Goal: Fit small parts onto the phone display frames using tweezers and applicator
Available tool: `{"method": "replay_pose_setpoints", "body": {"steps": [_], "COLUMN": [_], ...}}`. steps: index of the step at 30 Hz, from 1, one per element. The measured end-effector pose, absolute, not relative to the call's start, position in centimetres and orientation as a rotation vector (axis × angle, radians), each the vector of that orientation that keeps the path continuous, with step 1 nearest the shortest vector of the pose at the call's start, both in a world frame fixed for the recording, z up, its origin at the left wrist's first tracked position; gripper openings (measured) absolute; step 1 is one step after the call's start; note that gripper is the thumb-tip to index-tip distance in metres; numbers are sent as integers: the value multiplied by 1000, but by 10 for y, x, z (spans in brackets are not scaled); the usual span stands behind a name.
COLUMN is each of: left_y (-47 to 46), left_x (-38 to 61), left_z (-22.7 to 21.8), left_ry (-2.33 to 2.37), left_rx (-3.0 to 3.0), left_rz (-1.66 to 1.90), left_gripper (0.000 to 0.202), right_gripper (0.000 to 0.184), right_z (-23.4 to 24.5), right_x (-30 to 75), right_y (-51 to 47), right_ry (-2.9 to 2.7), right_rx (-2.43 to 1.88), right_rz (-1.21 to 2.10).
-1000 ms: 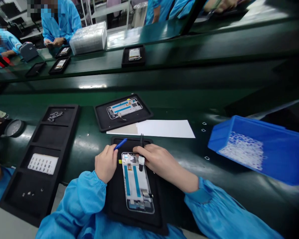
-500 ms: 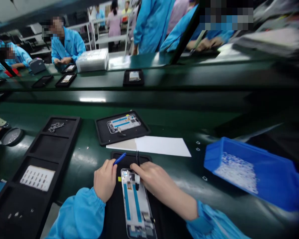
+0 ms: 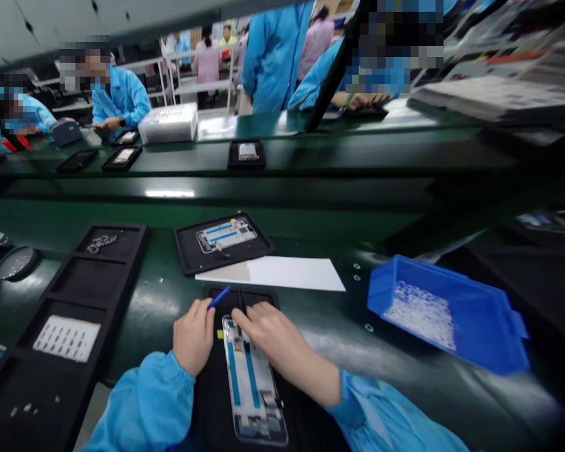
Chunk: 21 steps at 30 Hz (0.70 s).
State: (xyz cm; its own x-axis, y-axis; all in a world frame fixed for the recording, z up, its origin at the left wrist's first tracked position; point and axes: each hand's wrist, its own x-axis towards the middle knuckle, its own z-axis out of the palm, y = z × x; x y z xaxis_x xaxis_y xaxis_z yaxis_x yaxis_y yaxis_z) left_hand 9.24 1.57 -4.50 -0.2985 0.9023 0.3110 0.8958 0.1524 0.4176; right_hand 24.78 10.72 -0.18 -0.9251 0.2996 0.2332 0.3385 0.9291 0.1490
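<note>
Compared with a second ago, the right hand (image 3: pixel 280 342) lies further over the upper right of the phone frame (image 3: pixel 245 389), and the white piece seen beneath its fingers then is now hidden. Black tweezers (image 3: pixel 243 300) show in its narrow grip, prongs pointing up the frame. The left hand (image 3: pixel 193 336) looks unchanged: closed around a blue pen-like tool (image 3: pixel 219 297), which slants toward the upper right, near the phone frame's upper left corner

The phone frame lies on a black tray (image 3: pixel 214 408) at lower centre, as before. The whole view has tilted up, so things on the table (image 3: pixel 160 320) sit lower in the picture: the second tray (image 3: pixel 191 257) and white card (image 3: pixel 296 274) at the centre, the compartment tray (image 3: pixel 90 279) at left. The blue bin (image 3: pixel 492 320) at right also appears further left, small white rings (image 3: pixel 369 328) just beside it. At upper centre, more of a standing person in a blue coat (image 3: pixel 275 53) shows
</note>
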Motion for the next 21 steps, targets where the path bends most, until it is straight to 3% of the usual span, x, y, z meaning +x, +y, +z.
{"method": "replay_pose_setpoints", "body": {"steps": [9, 21], "left_y": [15, 15], "left_x": [94, 94], "left_z": [-40, -40], "left_ry": [2366, 2360], "left_rx": [1746, 1734], "left_rz": [674, 651], "left_gripper": [34, 34], "right_gripper": [27, 33], "right_z": [-14, -20], "right_x": [266, 274], "right_y": [109, 106], "right_ry": [-2822, -2708], "right_rx": [-444, -396], "right_rz": [-108, -173]}}
